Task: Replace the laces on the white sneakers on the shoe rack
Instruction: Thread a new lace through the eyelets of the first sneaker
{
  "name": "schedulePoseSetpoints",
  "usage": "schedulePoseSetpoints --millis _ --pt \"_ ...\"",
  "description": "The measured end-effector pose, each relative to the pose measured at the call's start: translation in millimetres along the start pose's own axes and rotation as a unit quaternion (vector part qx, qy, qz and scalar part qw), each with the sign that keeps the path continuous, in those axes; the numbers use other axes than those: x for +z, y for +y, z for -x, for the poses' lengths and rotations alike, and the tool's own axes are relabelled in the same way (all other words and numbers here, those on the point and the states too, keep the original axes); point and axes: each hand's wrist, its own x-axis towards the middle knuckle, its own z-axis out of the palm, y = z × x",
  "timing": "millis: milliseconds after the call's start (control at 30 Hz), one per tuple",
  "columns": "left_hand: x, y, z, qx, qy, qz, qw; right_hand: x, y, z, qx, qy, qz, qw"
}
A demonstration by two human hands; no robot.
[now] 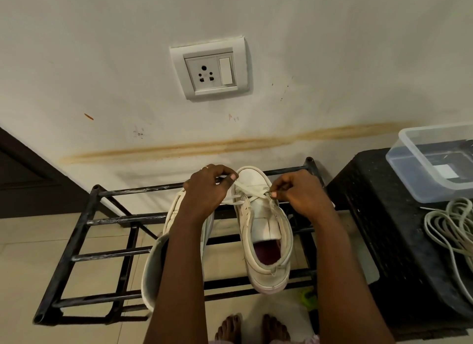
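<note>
1. 2 white sneakers sit on the top bars of the black shoe rack [85, 222]. The sneaker being laced [265, 231] lies toe to the wall.
2. The other sneaker [153, 264] is largely hidden by the left forearm.
3. The left hand [208, 190], fingers curled, pinches the white lace [249, 189] near the toe.
4. The right hand [299, 194] pinches the lace at an eyelet on the sneaker's right edge.
5. Just right of the rack, a black stool [378, 215] holds a clear plastic tub [419, 190] and a coiled pale cord [450, 226].
6. A wall socket [210, 69] is above; bare feet [230, 327] are below.
</note>
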Motion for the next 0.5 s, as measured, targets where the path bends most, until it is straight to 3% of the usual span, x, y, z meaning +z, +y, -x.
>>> schedulePoseSetpoints --millis 167,367,433,500 --pt "-0.2 -1.1 -2.0 -0.006 -0.004 0.006 1.0 -12.4 16.8 -2.8 0.052 0.055 0.04 0.996" --pt "-0.6 -2.9 -2.0 -0.014 -0.008 0.012 1.0 -26.6 37.8 0.3 0.208 0.27 0.067 0.938" --pt "-0.4 -1.7 -1.4 -0.017 -0.009 0.015 1.0 -25.5 37.3 2.0 0.229 0.273 0.081 0.931" --pt "0.0 0.2 -0.7 -0.021 -0.008 0.018 1.0 -23.5 32.6 1.0 0.193 0.217 0.097 0.952"
